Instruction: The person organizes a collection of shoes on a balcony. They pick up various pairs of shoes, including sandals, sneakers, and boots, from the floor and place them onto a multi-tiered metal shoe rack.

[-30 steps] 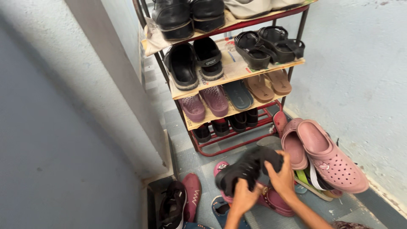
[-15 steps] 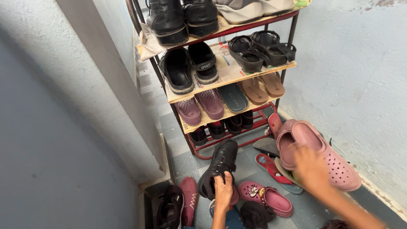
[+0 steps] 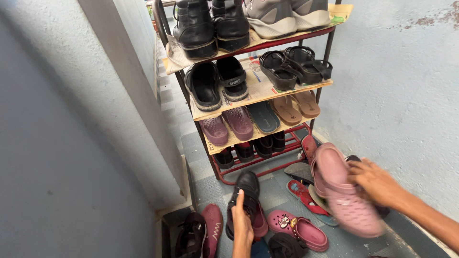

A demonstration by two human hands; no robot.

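1 head-worn view looked steeply down and forward from above a narrow tiled floor [image 3: 201, 184], facing a metal shoe rack [image 3: 248, 98] set between a pale wall [image 3: 57, 143] on the left and another on the right. The rack filled the upper middle, fairly near. The left hand [image 3: 242, 224] and right hand [image 3: 377, 181] entered from the bottom edge, close under the camera.

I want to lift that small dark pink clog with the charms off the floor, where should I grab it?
Take the small dark pink clog by its heel strap and open rim at the right end, coming from above. The opening faces up, so fingers can hook inside, and nothing lies on it.
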